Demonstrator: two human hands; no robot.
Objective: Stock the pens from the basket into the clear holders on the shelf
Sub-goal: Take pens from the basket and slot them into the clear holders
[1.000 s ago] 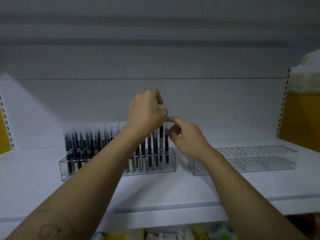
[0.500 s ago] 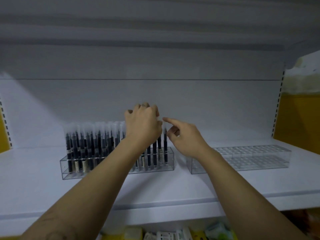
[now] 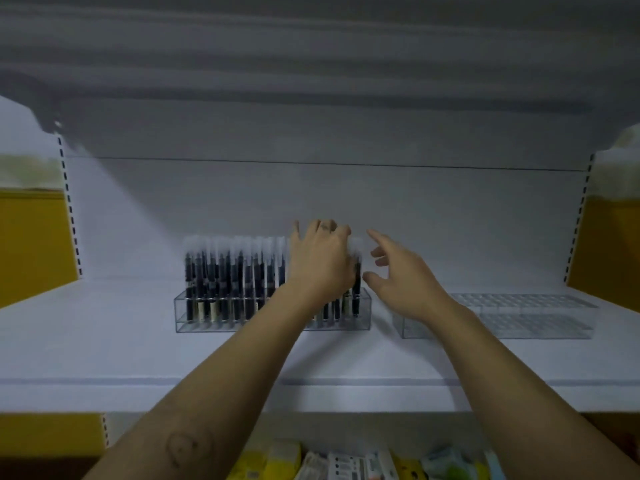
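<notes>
Left hand point(image 3: 320, 261) covers pens point(image 3: 225, 271) — clear holder point(image 3: 519, 317) beside

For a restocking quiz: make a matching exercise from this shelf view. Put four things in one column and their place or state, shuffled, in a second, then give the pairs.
1. right hand
2. left clear holder
3. left hand
4. right clear holder

A. packed with dark pens
B. open, fingers spread, between the two holders
C. empty
D. in front of the pens at the filled holder's right end

Pairs: 1-B, 2-A, 3-D, 4-C
</notes>
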